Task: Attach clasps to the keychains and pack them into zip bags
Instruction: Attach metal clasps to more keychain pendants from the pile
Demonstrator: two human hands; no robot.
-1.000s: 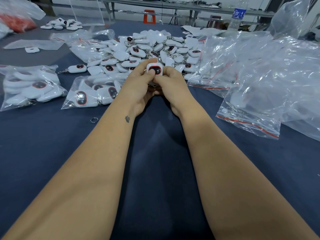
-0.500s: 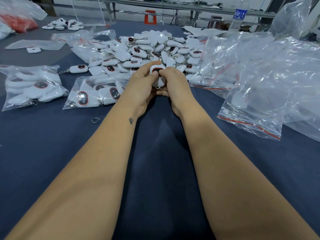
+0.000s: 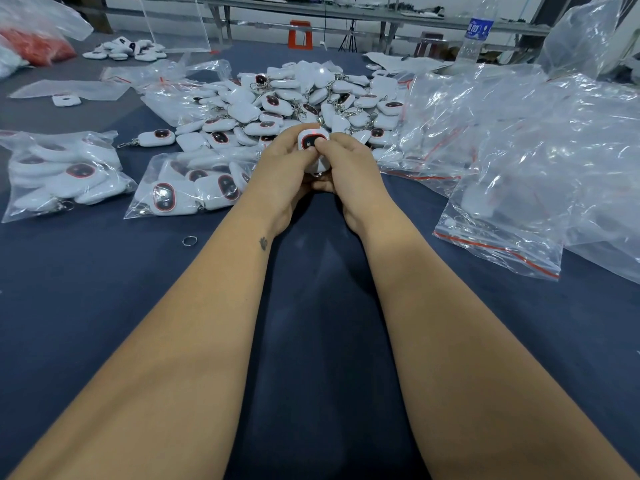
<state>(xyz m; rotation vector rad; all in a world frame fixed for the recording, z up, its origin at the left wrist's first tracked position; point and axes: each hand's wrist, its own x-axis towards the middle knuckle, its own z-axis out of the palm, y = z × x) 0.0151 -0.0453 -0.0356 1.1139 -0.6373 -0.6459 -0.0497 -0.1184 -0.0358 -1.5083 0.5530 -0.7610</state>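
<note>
grip: both hands clamped on one white keychain (image 3: pixel 313 144), lifted just above the table (image 3: pixel 104 306), in front of the loose pile (image 3: pixel 294 98)
left hand (image 3: pixel 280 168): fingers wrapped round the keychain's left side, thumb up at its face
right hand (image 3: pixel 349 168): thumb tip pressed on the dark red-rimmed face, fingers curled underneath
why held so: face up toward camera, lower edge tucked between both palms; probably steadying the body while working the clasp end down low
clasp: hidden between the hands, cannot tell if attached yet
nearest bag: filled zip bag (image 3: pixel 187 188) just left of left hand, on the table
second bag: another filled zip bag (image 3: pixel 59 174) further left, well apart
empty bags: heap of clear zip bags (image 3: pixel 519 161) to the right, red-striped edge near right forearm
stray part: loose split ring (image 3: pixel 189 240) on the table beside left forearm
far side: water bottle (image 3: pixel 476 32) upright behind the bag heap
in the way: nothing between hands and empty bags; slippery overlapping plastic likely makes pulling a single bag fiddly
</note>
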